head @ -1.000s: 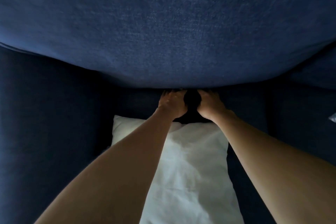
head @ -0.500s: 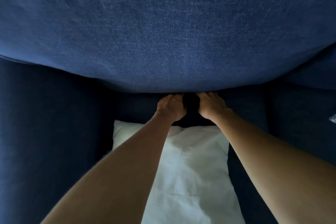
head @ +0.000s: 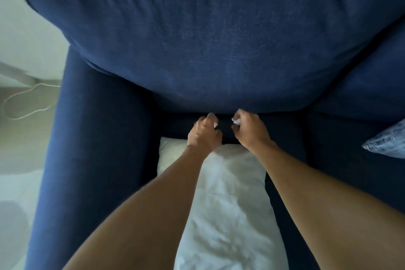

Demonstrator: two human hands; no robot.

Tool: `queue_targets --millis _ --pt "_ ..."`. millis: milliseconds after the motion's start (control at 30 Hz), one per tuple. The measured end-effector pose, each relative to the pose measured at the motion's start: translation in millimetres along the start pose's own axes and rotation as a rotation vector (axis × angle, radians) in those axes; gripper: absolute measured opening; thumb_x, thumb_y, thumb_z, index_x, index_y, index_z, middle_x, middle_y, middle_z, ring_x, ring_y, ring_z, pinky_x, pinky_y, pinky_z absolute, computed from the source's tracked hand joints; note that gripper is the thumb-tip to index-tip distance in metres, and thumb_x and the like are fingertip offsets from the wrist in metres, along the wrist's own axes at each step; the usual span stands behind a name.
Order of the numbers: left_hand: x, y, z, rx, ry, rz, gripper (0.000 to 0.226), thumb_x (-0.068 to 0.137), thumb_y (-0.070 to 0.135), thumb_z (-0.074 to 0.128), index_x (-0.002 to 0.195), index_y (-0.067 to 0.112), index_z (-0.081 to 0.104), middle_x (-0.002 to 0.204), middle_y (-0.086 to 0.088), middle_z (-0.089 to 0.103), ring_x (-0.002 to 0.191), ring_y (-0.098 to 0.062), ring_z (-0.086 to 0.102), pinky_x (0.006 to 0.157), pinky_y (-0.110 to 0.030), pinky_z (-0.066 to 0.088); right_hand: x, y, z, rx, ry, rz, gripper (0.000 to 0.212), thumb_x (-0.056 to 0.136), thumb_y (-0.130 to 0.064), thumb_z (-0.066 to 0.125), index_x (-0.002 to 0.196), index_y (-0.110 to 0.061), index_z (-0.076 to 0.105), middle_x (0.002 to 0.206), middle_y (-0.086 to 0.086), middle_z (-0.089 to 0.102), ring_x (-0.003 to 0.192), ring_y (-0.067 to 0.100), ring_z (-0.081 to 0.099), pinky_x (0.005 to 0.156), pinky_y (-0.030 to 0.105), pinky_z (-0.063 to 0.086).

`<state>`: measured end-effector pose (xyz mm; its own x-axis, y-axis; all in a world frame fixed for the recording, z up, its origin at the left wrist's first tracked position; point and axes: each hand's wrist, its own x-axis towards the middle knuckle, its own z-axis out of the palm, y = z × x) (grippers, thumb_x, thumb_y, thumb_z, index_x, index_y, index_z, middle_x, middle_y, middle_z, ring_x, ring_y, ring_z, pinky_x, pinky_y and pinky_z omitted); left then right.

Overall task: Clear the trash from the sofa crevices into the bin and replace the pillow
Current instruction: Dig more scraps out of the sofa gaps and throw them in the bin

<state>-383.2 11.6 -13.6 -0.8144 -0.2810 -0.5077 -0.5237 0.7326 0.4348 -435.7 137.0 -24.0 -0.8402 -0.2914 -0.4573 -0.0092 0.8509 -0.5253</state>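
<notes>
Both hands drawn back from crevice point(head: 223, 116): right hand point(head: 247, 129) fingers pinched on white scrap point(head: 236, 121), light, crushable; left hand point(head: 205, 132) fingers curled, loosely apart; pillow point(head: 228, 204) just below crevice, soft, grasp by edges

Deep navy woven sofa point(head: 219, 39); plain white, crumpled pillow point(head: 230, 204) near; blue-and-white patterned cushion point(head: 388, 142) at right; white scrap point(head: 236, 121) in right hand point(head: 249, 131); pale floor point(head: 19, 149), white cord point(head: 26, 103) left

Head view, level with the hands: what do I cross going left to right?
White cord on the floor → sofa armrest → left hand → right hand, pinching a white scrap → patterned cushion.
</notes>
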Motion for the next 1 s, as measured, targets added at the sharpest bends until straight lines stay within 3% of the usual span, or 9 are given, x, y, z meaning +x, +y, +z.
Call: queue_targets --millis 100,367,533,633,733,833,900,967,1000 --pt "-29 7 -37 -0.047 0.085 0.008 0.024 0.092 0.016 0.053 0.114 0.009 0.052 0.114 -0.012 0.064 0.100 -0.031 0.062 0.077 -0.037 0.050 -23 -39 -18 -0.013 0.050 -0.048 0.014 0.092 -0.015 0.058 0.105 -0.009 0.057 0.107 0.012 0.066 0.094 0.031 0.063 0.066 0.030 0.041" --pt "-91 -31 -109 -0.264 0.214 -0.108 0.018 0.095 0.011 0.041 0.112 0.008 0.042 0.111 -0.015 0.059 0.083 -0.027 0.053 0.070 -0.037 0.045 -70 -126 -2 0.001 0.108 -0.162 0.024 0.098 -0.021 0.047 0.114 -0.007 0.058 0.112 0.011 0.068 0.099 0.031 0.065 0.067 0.029 0.039" --pt "-127 -101 -129 -0.261 0.288 -0.172 0.040 0.095 0.018 0.043 0.135 0.009 0.040 0.120 -0.015 0.058 0.103 -0.034 0.058 0.084 -0.041 0.049 -98 -164 43 -0.062 0.131 -0.188 0.025 0.094 -0.027 0.055 0.106 -0.007 0.065 0.113 0.014 0.055 0.102 0.032 0.059 0.071 0.034 0.044" --pt "-150 -153 -144 -0.293 0.358 -0.170 0.030 0.097 0.023 0.042 0.115 0.005 0.058 0.108 -0.015 0.064 0.098 -0.035 0.061 0.080 -0.040 0.052 -123 -199 78 -0.089 0.121 -0.219 0.029 0.095 -0.031 0.055 0.107 -0.007 0.066 0.115 0.012 0.052 0.103 0.030 0.057 0.070 0.033 0.044" --pt "-171 -208 -160 -0.321 0.429 -0.206 0.028 0.095 0.025 0.044 0.093 0.005 0.064 0.093 -0.011 0.065 0.085 -0.030 0.060 0.067 -0.031 0.043 -146 -246 111 -0.082 0.090 -0.261 0.032 0.095 -0.035 0.054 0.106 -0.008 0.067 0.114 0.011 0.053 0.101 0.028 0.058 0.077 0.037 0.050" --pt "-196 -257 -182 -0.330 0.502 -0.280 0.033 0.086 0.017 0.052 0.054 0.011 0.045 0.059 -0.002 0.045 0.055 -0.022 0.042 0.049 -0.026 0.028 -163 -293 145 -0.084 0.022 -0.304 0.034 0.095 -0.037 0.050 0.087 -0.008 0.066 0.107 0.012 0.055 0.096 0.033 0.059 0.074 0.035 0.047" --pt "-215 -288 -195 -0.367 0.507 -0.342 0.034 0.079 0.015 0.056 0.049 0.008 0.041 0.052 -0.001 0.036 0.050 -0.021 0.033 0.046 -0.027 0.025 -174 -322 169 -0.100 -0.023 -0.335 0.041 0.095 -0.034 0.048 0.059 -0.016 0.049 0.093 0.010 0.050 0.081 0.036 0.054 0.068 0.033 0.041" --pt "-234 -321 -202 -0.414 0.504 -0.425 0.025 0.074 0.014 0.057 0.057 -0.004 0.053 0.054 -0.007 0.042 0.052 -0.024 0.035 0.048 -0.027 0.031 -188 -347 194 -0.105 -0.068 -0.378 0.047 0.095 -0.029 0.047 0.052 -0.019 0.032 0.086 0.008 0.044 0.071 0.032 0.045 0.064 0.030 0.037" --pt "-243 -338 -205 -0.445 0.508 -0.457 0.022 0.073 0.012 0.057 0.062 -0.007 0.057 0.057 -0.009 0.045 0.055 -0.025 0.037 0.049 -0.028 0.033 -195 -358 206 -0.105 -0.094 -0.399 0.046 0.095 -0.026 0.048 0.052 -0.017 0.033 0.085 0.008 0.044 0.070 0.031 0.044 0.063 0.030 0.036"
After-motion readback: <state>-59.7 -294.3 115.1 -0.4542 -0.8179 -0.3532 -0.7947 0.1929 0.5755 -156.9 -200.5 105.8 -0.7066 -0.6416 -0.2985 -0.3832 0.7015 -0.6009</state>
